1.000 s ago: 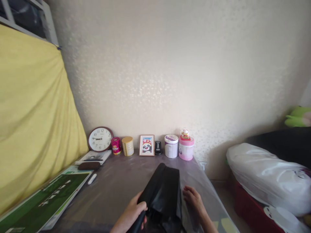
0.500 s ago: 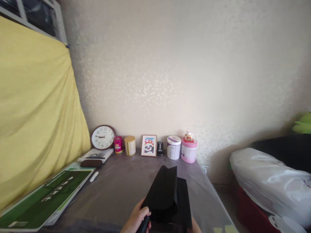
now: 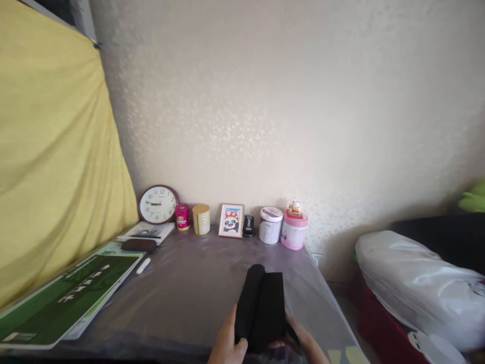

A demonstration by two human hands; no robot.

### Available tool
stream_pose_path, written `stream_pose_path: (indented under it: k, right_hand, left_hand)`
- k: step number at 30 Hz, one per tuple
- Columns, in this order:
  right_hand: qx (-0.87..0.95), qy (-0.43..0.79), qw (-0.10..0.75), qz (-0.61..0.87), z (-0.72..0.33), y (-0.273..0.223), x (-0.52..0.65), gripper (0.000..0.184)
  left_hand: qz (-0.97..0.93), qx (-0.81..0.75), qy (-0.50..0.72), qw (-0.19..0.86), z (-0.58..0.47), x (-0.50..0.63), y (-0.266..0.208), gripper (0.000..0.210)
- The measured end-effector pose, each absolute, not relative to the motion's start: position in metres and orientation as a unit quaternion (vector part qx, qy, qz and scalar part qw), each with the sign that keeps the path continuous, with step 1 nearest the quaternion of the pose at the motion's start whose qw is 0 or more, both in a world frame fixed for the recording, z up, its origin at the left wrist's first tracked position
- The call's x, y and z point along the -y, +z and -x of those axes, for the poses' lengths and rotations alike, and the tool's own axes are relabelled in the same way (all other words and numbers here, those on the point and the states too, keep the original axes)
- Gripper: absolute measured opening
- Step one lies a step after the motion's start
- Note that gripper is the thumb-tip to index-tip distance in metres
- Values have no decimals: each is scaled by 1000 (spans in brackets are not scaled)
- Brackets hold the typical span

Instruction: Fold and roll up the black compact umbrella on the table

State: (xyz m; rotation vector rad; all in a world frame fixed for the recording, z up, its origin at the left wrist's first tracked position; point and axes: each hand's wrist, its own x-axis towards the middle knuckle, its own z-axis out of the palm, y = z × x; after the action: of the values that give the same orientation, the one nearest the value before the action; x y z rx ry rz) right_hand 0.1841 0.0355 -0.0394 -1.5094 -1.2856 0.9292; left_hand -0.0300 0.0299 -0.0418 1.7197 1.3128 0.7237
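Observation:
A black folded item [image 3: 268, 308] is held just above the front of the table; its kind does not show clearly. It has a rounded, roll-like left side and a flat panel on the right. My left hand [image 3: 231, 341] grips its lower left side, thumb on top. My right hand [image 3: 305, 341] holds the lower right side, with a dark loose edge by its fingers, which are partly hidden beneath.
Along the wall stand a clock [image 3: 158, 204], a pink can [image 3: 182, 217], a yellow-lidded can [image 3: 201, 220], a framed panda picture [image 3: 231, 221] and two tubs [image 3: 270, 226]. A green sheet [image 3: 71, 298], a brown case [image 3: 138, 245] and a white object [image 3: 143, 266] lie left.
The black item has been folded narrower, its raised flap now down against the rest. My left hand has shifted right along its side, and more of my right hand shows. The view has tilted slightly down.

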Motion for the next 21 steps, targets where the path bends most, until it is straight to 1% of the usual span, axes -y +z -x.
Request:
stream_pose_path:
  k: [1, 3, 6, 8, 10, 12, 15, 18, 19, 21]
  right_hand:
    - [534, 390, 441, 607, -193, -38, -38, 35]
    - [546, 362, 432, 620, -209, -31, -42, 34]
    - [535, 298, 443, 654, -220, -21, -46, 41]
    - [535, 230, 441, 683, -221, -15, -44, 45]
    - [547, 156, 430, 701, -217, -9, -42, 46]
    - [562, 119, 409, 709, -210, -5, -39, 45]
    - [563, 159, 361, 726, -201, -1, -37, 45]
    - [532, 236, 318, 748, -198, -4, -35, 53]
    - [527, 243, 318, 750, -198, -6, -36, 53]
    - [535, 225, 341, 740, -200, -8, -37, 43]
  left_hand:
    - [-713, -526, 281, 369, 28, -30, -45, 78]
    - [-750, -526, 254, 309, 25, -28, -47, 80]
    - [-768, -533, 196, 296, 22, -23, -38, 82]
    - [-769, -547, 152, 295, 20, -19, -26, 82]
    - [-769, -558, 122, 288, 18, -15, -14, 82]
    - [-766, -569, 100, 281, 16, -11, -5, 81]
    - [-765, -577, 87, 272, 15, -9, -1, 80]
    - [-770, -572, 92, 267, 15, -10, -4, 79]
    - [-771, -571, 93, 266, 15, -10, -5, 79]
    - [-772, -569, 91, 269, 16, -10, -5, 79]
